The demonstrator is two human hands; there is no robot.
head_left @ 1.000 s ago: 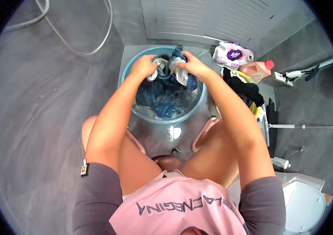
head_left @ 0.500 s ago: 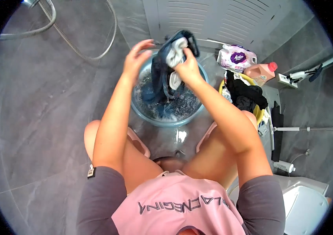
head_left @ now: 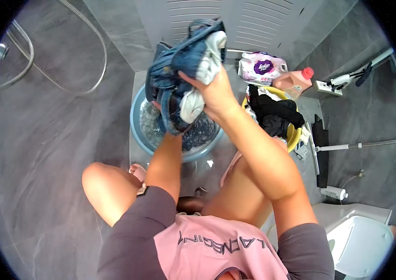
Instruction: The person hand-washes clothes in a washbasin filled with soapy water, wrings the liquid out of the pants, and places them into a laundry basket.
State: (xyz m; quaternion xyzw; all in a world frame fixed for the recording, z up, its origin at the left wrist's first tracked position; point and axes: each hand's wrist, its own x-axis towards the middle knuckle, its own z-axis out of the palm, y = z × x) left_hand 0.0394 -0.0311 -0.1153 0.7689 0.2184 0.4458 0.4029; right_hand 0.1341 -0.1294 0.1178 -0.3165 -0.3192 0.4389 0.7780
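Wet blue jeans [head_left: 167,65] with pale pocket linings hang bunched above a blue basin [head_left: 135,119] of sudsy water. My right hand [head_left: 216,95] grips them by the white lining at their right side. Most of my left hand [head_left: 157,106] is hidden behind the denim; only a bit of it shows at the left edge, so its grip cannot be made out. Part of the open zip faces me low on the jeans. Dark cloth lies in the foamy water below.
Right of the basin, a yellow basin [head_left: 294,138] holds black and white clothes. Behind it are a wrapped package [head_left: 263,66] and a pink bottle [head_left: 293,83]. A squeegee [head_left: 335,148] and toilet [head_left: 363,245] are at right, a shower hose [head_left: 100,51] at upper left.
The jeans have risen out of the basin and shifted left, held in my right hand. My left hand, apart from them half a second ago, has moved behind them. The view has shifted.
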